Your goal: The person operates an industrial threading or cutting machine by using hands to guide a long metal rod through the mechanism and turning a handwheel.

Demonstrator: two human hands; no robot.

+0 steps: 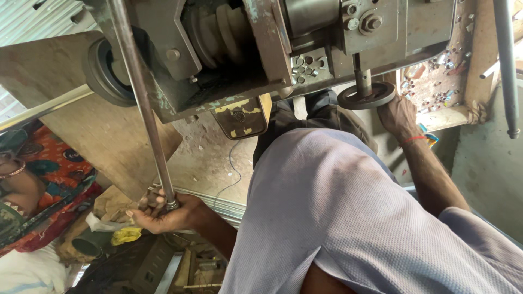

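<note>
We see a heavy grey machine point(261, 49) filling the top of the head view, its paint chipped, with a stepped pulley point(220, 32) set in its frame and a dark round wheel point(106, 71) on its left side. Behind it leans a large brown board point(81, 109), and below lies a dusty concrete floor point(207, 158). Our own pale grey shirt point(327, 218) takes up the lower middle of the view. At the far left sits another person in a bright patterned cloth point(54, 169).

A long steel lever rod point(141, 103) runs down from the machine's top left; its lower end sits inside our left hand point(163, 213), whose fingers are wrapped tight around it, low and to the left of the shirt. Our right hand point(397, 117) is well apart from the left, up under the machine, its fingers closed over the rim of a small dark handwheel point(366, 96) that hangs on a short shaft. A red thread point(414, 139) circles that wrist. Just right of the handwheel, a wooden tray point(436, 81) holds scattered small metal pieces.
</note>
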